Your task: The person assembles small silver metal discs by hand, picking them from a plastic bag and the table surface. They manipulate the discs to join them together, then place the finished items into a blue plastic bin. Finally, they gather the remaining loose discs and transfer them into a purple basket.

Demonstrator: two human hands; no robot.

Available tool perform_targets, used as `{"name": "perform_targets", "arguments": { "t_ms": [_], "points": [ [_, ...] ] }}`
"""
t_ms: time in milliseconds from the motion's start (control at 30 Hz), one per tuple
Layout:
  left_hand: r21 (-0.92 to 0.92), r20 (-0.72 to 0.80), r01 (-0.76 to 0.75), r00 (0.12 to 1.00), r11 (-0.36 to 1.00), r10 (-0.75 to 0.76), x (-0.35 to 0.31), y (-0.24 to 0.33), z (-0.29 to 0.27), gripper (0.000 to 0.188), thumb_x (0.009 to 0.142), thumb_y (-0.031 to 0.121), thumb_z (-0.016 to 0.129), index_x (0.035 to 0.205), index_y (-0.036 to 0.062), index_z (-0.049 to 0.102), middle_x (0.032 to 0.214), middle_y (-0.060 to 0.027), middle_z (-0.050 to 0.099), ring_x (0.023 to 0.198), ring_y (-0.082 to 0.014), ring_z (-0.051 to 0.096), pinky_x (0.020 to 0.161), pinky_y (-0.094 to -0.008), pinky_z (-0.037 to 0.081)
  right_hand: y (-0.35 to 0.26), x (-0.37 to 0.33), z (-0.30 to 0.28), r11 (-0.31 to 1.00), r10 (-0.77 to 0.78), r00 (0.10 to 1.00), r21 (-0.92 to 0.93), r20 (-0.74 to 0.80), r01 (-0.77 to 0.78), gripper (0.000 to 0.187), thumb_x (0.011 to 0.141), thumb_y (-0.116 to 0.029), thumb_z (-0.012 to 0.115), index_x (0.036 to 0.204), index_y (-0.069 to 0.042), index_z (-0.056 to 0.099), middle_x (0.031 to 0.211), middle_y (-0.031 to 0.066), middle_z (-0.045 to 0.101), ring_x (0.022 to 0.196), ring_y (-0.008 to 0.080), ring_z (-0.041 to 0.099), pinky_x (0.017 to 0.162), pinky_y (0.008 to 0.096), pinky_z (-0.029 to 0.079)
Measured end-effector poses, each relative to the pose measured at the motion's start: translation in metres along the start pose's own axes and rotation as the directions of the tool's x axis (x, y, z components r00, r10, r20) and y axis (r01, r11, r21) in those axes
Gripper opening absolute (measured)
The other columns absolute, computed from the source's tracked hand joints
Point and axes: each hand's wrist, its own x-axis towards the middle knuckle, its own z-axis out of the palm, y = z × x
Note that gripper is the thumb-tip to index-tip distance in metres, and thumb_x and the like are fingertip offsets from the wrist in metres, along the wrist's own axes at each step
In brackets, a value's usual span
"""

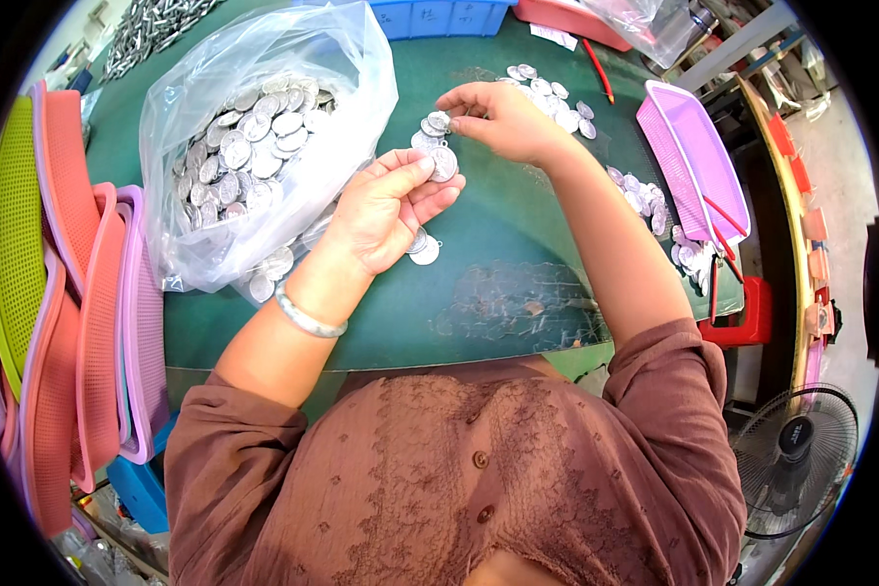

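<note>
Left grip is clamped on a round silver medallion, pinched between thumb and fingers above the green table. Right grip curls, thumb and forefinger bent, at a small cluster of silver medallions just beyond the left hand; whether its fingertips close on one, I cannot tell.

Close to the body, a pale bangle circles the left wrist. Off the table's right side stands a black-caged fan, while coral, green and purple plastic baskets crowd together at the left. Near the heel of the left hand lie a few loose medallions. Left of that forearm, an open clear plastic bag holds a large heap of similar medallions.

Across on the right, more medallions lie beside a lavender basket. Beyond the right hand are another scatter of medallions and a slim red pencil. Farthest back sit a blue bin and, at the left, a pile of small metal parts.
</note>
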Motion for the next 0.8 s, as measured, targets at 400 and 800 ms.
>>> {"name": "perform_targets", "arguments": {
  "t_ms": [400, 800],
  "points": [
    [-0.064, -0.04, -0.023, 0.999, 0.998, 0.02, -0.003, 0.004, 0.008, 0.024, 0.087, 0.008, 0.039, 0.103, -0.0094, 0.045, 0.106, -0.0238, 0.053, 0.097, -0.0295, 0.056, 0.086, -0.0371, 0.048, 0.017, 0.02, 0.017, 0.875, -0.069, 0.996, -0.483, -0.06, 0.032, 0.032, 0.074, -0.022, 0.061, 0.102, -0.005, 0.057, 0.094, 0.015, 0.052, 0.085, 0.0282, 0.053, 0.076, 0.0345, 0.043],
    [-0.079, -0.038, 0.003, 0.999, 0.997, -0.006, -0.002, 0.003, 0.009, 0.031, 0.089, 0.013, 0.038, 0.105, -0.0123, 0.044, 0.105, -0.023, 0.054, 0.096, -0.0296, 0.056, 0.086, -0.0371, 0.047, 0.02, 0.002, 0.012, 0.986, 0.056, 0.991, 0.16, -0.119, -0.037, 0.031, 0.073, 0.0, 0.059, 0.103, 0.001, 0.05, 0.076, 0.0022, 0.054, 0.071, 0.0084, 0.052, 0.064, 0.0222, 0.043]
  ]
}}
